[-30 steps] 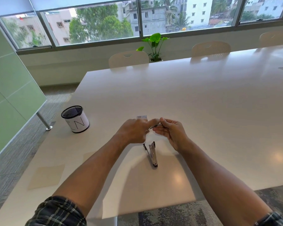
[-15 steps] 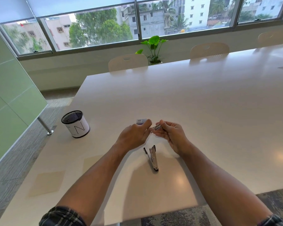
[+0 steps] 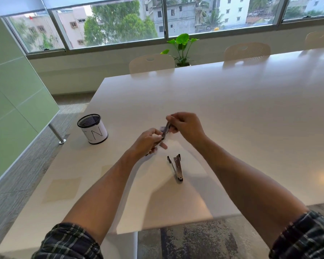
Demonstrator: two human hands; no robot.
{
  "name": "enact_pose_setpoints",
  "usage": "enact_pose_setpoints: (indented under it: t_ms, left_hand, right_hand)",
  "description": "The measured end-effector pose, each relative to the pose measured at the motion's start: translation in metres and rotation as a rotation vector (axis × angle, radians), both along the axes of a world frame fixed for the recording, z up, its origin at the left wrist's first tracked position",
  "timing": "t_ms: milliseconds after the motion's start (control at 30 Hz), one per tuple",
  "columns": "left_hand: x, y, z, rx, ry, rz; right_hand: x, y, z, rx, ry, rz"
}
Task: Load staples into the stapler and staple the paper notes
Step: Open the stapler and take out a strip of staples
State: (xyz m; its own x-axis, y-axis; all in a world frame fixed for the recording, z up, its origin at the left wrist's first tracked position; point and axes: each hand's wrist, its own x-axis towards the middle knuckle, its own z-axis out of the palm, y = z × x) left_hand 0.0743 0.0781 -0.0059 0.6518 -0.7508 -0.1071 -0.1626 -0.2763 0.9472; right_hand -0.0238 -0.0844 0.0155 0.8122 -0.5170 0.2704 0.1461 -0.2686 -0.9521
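Observation:
A metal stapler [image 3: 177,168] lies swung open on the white table [image 3: 232,118], just in front of my hands. My left hand [image 3: 148,143] and my right hand [image 3: 187,127] are raised a little above the table and each pinches one end of a thin dark strip of staples [image 3: 166,130], which stands steeply tilted between them. A small staple box [image 3: 162,127] peeks out behind the strip, mostly hidden. Two pale yellow paper notes lie to the left, one [image 3: 64,188] near the table's left edge and one [image 3: 106,168] beside my left forearm.
A black mesh cup [image 3: 93,130] with a white label stands at the left of the table. Chairs [image 3: 151,63] line the far side, with a potted plant [image 3: 181,47] at the window. The table's front edge runs close below my forearms.
My right hand has lifted and moved back, tipping the staple strip from nearly level to steeply tilted. My left hand has turned under its lower end. The stapler has not moved.

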Motion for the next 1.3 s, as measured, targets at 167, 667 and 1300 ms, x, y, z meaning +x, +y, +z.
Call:
enact_pose_setpoints:
  t_ms: [167, 667, 1300]
  left_hand:
    - [0.003, 0.011, 0.001, -0.087, 0.126, -0.019]
    - [0.003, 0.021, 0.005, 0.11, -0.443, 0.095]
    - [-0.004, 0.017, -0.006, 0.241, -1.061, 0.018]
  right_hand:
    - [0.003, 0.008, 0.013, -0.212, 0.016, 0.007]
    - [-0.023, -0.014, -0.042, 0.159, 0.051, 0.112]
    - [-0.02, -0.03, -0.068, 0.123, -0.033, 0.071]
